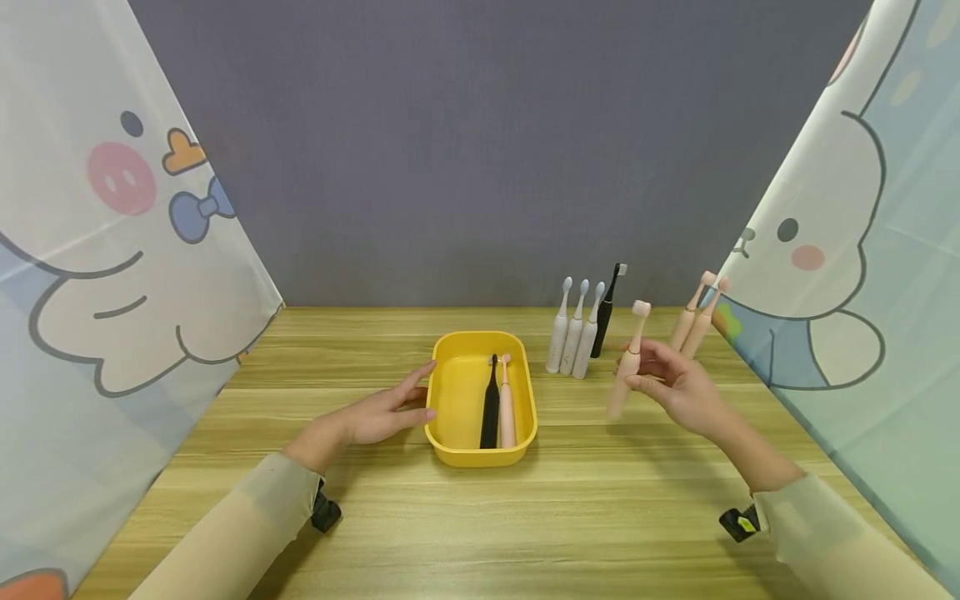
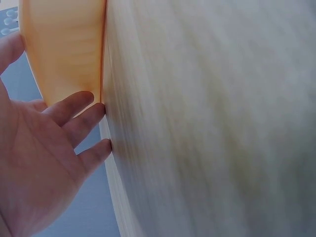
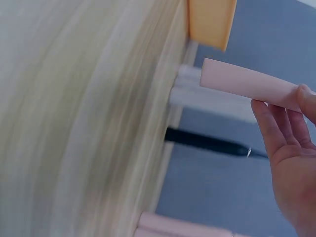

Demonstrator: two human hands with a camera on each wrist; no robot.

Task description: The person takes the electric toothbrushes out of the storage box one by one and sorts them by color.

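"What filled the foreground?"
"The table [image 1: 480,525], bearing a yellow tray [image 1: 480,457]."
"And the hands?"
"The left hand [image 1: 378,415] touched the tray's side, fingers loosely spread, gripping nothing. The right hand [image 1: 681,387] was narrowed to a pinch: thumb and fingertips nipped a pink brush [image 3: 249,83]."
"Where on it?"
"High on the handle. Its head rose above the grip; its base hung below, clear of the table, right of the white brushes [image 1: 576,340]."

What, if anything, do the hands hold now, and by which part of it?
The right hand pinches a pink toothbrush by the upper part of its handle. The left hand holds nothing; it touches the yellow tray.
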